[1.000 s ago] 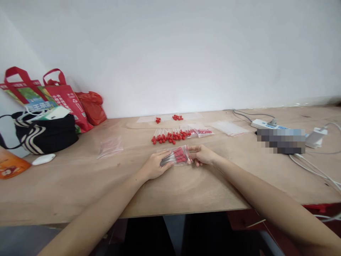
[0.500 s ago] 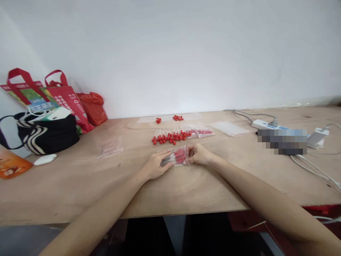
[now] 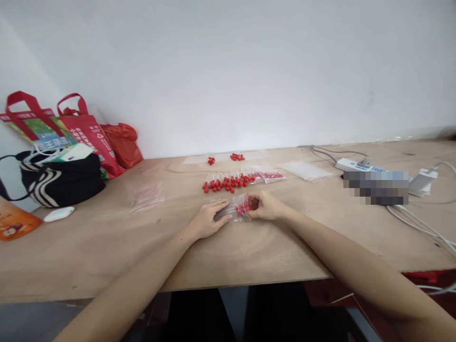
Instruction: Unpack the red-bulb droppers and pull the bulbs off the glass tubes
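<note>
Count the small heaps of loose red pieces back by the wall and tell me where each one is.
2. The left heap and the right heap both lie beyond the row of red-tipped sticks.

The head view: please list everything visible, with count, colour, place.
front bag: one, clear, between hands
sticks: many, red-headed, middle and front bag
filled bags: count unclear, clear, beside sticks
red pieces: two groups, red, back
flat bags: count unclear, clear, both sides
power strip: one, white, right
charger: one, white, right
cables: several, grey and white, right
pixelated thing: one, dark, right
shopping bags: two, red and multicoloured, left
plastic bag: one, red, left
striped bag: one, black, left
oval thing: one, white, left
packet: one, orange, left
table: one, brown, centre
wall: one, whitish, back
left hand: one, bare, on front bag
right hand: one, bare, on front bag
arms: two, bare, front
</note>
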The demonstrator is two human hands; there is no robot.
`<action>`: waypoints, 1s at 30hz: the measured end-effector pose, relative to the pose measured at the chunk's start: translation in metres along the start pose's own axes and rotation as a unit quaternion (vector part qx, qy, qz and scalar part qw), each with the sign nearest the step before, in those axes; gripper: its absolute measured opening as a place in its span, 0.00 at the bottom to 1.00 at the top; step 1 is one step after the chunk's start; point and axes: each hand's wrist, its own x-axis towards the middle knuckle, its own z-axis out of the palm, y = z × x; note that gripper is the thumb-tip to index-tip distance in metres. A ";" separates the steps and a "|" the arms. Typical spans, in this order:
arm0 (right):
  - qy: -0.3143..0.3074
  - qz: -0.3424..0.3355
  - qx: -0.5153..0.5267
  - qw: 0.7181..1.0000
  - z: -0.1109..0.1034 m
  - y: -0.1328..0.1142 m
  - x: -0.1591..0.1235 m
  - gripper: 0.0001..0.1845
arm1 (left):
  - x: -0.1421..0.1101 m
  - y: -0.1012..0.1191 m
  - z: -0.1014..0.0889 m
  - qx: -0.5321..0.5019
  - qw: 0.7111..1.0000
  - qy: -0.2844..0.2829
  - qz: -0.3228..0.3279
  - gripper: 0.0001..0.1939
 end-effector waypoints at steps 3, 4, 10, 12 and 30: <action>0.005 0.026 -0.003 1.000 -0.015 0.008 -0.002 0.09 | 0.000 0.000 -0.001 0.002 1.000 -0.005 -0.007 0.24; 0.001 0.035 0.005 0.999 -0.019 0.011 -0.003 0.09 | 0.000 0.000 -0.001 0.003 1.000 -0.007 -0.009 0.25; -0.004 0.034 0.086 0.996 -0.014 0.017 -0.006 0.22 | -0.001 -0.001 -0.001 0.009 1.000 -0.011 -0.013 0.26; -0.016 0.026 0.117 0.993 -0.007 0.016 -0.005 0.20 | -0.001 -0.002 0.000 0.004 1.000 -0.010 -0.014 0.26; 0.088 0.231 0.325 0.913 -0.071 0.047 -0.021 0.15 | -0.003 -0.021 -0.011 0.043 0.998 -0.014 -0.046 0.26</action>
